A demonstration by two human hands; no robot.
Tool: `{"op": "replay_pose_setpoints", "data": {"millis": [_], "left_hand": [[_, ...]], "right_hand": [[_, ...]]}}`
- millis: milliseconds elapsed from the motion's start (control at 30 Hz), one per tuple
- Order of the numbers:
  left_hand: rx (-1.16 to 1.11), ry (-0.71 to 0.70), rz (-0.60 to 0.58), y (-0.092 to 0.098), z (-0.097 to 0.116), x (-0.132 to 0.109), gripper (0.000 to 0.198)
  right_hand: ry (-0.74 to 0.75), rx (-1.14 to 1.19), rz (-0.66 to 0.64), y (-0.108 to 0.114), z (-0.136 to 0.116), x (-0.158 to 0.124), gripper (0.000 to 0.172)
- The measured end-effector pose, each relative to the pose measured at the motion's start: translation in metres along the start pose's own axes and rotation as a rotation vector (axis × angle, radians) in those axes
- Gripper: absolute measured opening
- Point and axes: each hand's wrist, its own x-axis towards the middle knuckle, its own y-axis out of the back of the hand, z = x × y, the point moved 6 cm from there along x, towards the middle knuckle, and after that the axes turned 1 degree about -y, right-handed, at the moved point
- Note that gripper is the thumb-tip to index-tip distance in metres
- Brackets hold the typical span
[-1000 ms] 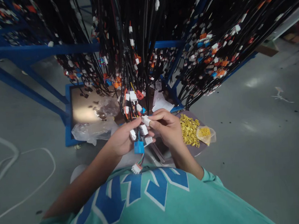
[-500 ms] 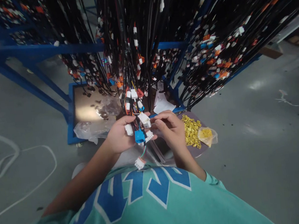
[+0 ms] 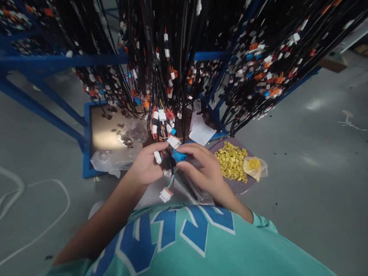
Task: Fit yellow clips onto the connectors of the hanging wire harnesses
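My left hand [image 3: 147,164] is closed round the lower end of a wire harness [image 3: 163,131], its thumb lying along the near connectors. A blue connector [image 3: 179,155] is pinched between the thumb and fingers of my right hand [image 3: 203,166]. Just above it sits a white connector [image 3: 174,142], and a smaller white connector [image 3: 157,157] rests by my left fingers. Below the hands, a white plug [image 3: 165,195] dangles on thin coloured wires. My left fingertips are partly hidden behind the bundle.
Many black harnesses hang from a blue metal rack [image 3: 66,60] ahead. On the right, a tray [image 3: 241,189] holds a heap of small yellow parts [image 3: 232,161] and a clear bag [image 3: 256,167]. Plastic wrap [image 3: 108,161] and white paper [image 3: 202,132] lie on the rack's base.
My right hand has moved left and taken the blue connector, turning it to the right. The dangling white plug has swung slightly up and left. My left hand stays almost in place.
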Motion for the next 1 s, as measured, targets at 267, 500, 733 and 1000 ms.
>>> {"op": "replay_pose_setpoints", "data": {"millis": [267, 500, 733, 1000], "left_hand": [[0.192, 0.028, -0.14, 0.009, -0.001, 0.0, 0.013], [0.222, -0.072, -0.11, 0.0, -0.002, -0.009, 0.019], [0.162, -0.088, 0.002, -0.005, -0.003, -0.003, 0.026], [0.184, -0.07, 0.158, 0.009, 0.001, 0.006, 0.025]], "right_hand": [[-0.116, 0.009, 0.052, 0.001, 0.012, 0.002, 0.017], [0.077, -0.085, -0.039, 0.0, 0.009, 0.007, 0.022], [0.021, 0.024, -0.019, 0.001, 0.014, 0.005, 0.022], [-0.91, -0.572, 0.194, 0.101, 0.181, -0.079, 0.029]]}}
